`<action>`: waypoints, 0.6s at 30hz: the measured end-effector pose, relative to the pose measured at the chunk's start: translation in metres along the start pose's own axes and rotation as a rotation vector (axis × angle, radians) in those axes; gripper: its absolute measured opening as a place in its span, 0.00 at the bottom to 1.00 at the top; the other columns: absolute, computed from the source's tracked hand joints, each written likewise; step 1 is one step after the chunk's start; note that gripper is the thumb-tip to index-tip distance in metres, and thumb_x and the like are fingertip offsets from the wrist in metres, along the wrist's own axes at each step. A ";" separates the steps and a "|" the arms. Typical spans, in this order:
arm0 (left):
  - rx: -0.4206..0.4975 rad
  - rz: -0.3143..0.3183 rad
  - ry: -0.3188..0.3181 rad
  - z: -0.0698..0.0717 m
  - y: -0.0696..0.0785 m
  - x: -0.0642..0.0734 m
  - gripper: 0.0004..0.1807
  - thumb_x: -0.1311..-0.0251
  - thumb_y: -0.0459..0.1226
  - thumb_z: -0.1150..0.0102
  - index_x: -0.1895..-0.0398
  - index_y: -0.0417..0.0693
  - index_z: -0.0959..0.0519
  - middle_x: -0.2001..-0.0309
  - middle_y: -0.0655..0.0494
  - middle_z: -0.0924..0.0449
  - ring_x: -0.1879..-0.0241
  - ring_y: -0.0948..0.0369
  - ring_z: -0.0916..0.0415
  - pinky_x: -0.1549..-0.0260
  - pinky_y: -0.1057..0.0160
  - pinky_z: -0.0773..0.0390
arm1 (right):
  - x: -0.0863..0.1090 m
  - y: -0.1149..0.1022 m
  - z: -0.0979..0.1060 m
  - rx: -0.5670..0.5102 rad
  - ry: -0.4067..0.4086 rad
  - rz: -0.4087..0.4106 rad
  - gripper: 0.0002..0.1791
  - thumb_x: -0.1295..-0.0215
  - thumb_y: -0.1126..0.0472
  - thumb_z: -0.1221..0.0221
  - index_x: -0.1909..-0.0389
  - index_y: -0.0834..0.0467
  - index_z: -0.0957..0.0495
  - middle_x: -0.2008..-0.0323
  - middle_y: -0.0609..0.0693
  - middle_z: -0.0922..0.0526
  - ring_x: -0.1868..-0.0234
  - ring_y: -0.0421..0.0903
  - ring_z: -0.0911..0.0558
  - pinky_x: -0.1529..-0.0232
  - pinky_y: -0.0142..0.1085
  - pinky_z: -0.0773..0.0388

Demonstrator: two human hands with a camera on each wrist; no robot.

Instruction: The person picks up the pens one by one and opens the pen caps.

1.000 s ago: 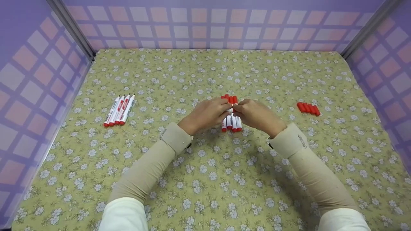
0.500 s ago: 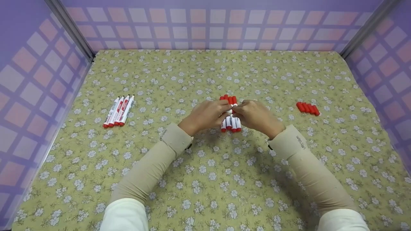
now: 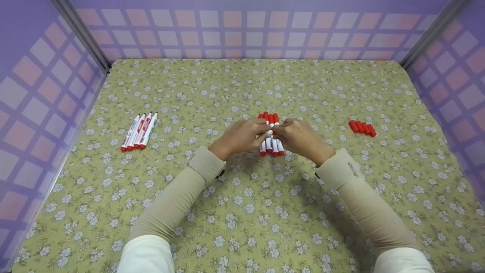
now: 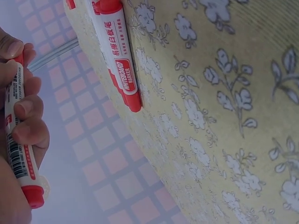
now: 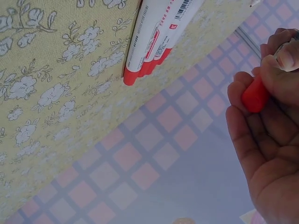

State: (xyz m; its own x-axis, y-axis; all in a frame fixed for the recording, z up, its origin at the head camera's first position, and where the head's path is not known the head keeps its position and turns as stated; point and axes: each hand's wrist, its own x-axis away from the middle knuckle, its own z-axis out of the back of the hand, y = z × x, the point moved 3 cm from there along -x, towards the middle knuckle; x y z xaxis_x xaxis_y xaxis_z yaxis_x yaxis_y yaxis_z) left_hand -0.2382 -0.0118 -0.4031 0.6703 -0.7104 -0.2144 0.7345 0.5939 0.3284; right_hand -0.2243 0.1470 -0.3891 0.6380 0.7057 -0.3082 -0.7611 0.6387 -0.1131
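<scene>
In the head view my two hands meet over a row of capped whiteboard markers (image 3: 269, 146) near the middle of the cloth. My left hand (image 3: 240, 136) has its fingers wrapped round one whiteboard marker (image 4: 17, 121), white with a red end plug and printed barcode. A red marker cap (image 5: 255, 95) is gripped by my right hand (image 3: 303, 138), between thumb and curled fingers in the right wrist view. Cap and marker come together where the fingertips meet; that joint is hidden by the fingers.
Several uncapped markers (image 3: 139, 132) lie side by side at the left, dark tips pointing away. Over at the right lies a short row of loose red caps (image 3: 362, 128). A flowered cloth (image 3: 212, 227) covers the table, with checked purple panels (image 3: 242, 34) around it.
</scene>
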 end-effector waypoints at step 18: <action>0.024 0.012 -0.003 0.008 -0.015 0.010 0.12 0.30 0.40 0.49 0.55 0.44 0.18 0.58 0.51 0.21 0.67 0.59 0.24 0.66 0.60 0.23 | 0.000 0.004 0.005 -0.020 -0.057 -0.045 0.07 0.35 0.66 0.40 0.74 0.62 0.20 0.77 0.56 0.18 0.79 0.47 0.25 0.76 0.36 0.25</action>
State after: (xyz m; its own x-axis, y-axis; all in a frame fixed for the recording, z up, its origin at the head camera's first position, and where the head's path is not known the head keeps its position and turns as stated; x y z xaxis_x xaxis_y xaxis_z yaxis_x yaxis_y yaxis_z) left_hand -0.2439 -0.0308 -0.4033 0.6784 -0.7048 -0.2072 0.7238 0.5929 0.3531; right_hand -0.2266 0.1504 -0.3846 0.6770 0.6930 -0.2479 -0.7331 0.6646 -0.1442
